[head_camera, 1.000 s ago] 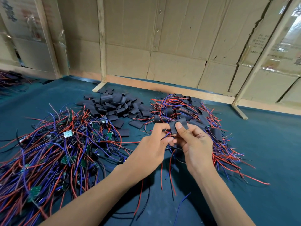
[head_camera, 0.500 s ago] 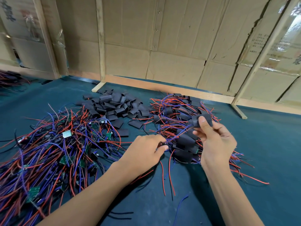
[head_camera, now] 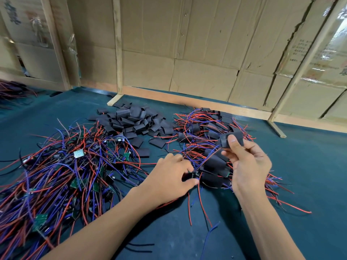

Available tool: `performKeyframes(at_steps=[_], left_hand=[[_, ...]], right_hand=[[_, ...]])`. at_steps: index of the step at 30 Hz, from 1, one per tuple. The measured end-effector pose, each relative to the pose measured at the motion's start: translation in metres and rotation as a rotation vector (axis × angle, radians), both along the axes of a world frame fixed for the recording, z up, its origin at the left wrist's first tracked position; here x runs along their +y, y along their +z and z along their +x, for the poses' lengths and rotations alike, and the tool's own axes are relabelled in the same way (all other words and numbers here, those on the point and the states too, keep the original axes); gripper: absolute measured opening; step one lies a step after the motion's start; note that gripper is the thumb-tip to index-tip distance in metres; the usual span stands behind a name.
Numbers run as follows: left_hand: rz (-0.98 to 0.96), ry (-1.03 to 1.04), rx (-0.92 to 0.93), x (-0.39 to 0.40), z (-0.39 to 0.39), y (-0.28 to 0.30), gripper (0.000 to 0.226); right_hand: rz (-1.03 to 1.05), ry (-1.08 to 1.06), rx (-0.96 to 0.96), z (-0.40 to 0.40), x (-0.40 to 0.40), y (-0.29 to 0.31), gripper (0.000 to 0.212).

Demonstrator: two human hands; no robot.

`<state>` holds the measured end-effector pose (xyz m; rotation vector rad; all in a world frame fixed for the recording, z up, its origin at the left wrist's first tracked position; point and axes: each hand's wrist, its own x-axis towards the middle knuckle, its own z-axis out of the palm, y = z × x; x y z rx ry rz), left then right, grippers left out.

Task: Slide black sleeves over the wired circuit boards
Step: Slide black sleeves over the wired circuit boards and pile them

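Threading is under way: the sleeve is pinched in the right hand over the finished pile; the board is pinched in the left hand, low on the worktop. Next, the sleeve must probably be drawn along the wires onto the board.

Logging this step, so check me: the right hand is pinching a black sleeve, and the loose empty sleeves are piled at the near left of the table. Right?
Not quite. The head view shows the right hand pinching a black sleeve, but the loose empty sleeves are piled at the far middle of the table; the near left holds bare wired boards.
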<state>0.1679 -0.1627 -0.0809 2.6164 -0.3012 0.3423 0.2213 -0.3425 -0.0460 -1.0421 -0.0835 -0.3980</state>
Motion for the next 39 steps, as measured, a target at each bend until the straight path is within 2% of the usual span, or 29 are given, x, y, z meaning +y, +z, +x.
performKeyframes(at_steps=[4, 6, 9, 15, 27, 34, 39], left_hand=[[-0.166, -0.027, -0.078, 0.005, 0.003, 0.0, 0.021], [-0.284, -0.016, -0.085, 0.007, 0.003, 0.002, 0.018], [-0.456, 0.016, -0.063, 0.008, 0.005, 0.004, 0.019], [-0.609, 0.028, -0.137, 0.004, 0.004, 0.004, 0.03], [-0.601, -0.073, -0.243, -0.007, -0.008, 0.01, 0.02], [-0.627, -0.013, -0.258, -0.005, -0.011, 0.01, 0.014], [-0.6, 0.058, -0.318, -0.003, -0.009, 0.009, 0.018]], right_hand=[[0.026, -0.012, -0.01, -0.002, 0.002, 0.002, 0.023], [0.056, -0.052, -0.014, -0.001, 0.0, 0.003, 0.016], [0.094, -0.082, 0.004, 0.002, -0.003, 0.003, 0.016], [0.082, 0.065, 0.05, -0.002, 0.002, 0.002, 0.022], [-0.102, 0.412, 0.037, -0.017, 0.025, -0.005, 0.024], [-0.185, 0.462, 0.029, -0.019, 0.025, -0.005, 0.025], [-0.234, 0.47, 0.089, -0.018, 0.023, -0.004, 0.025]])
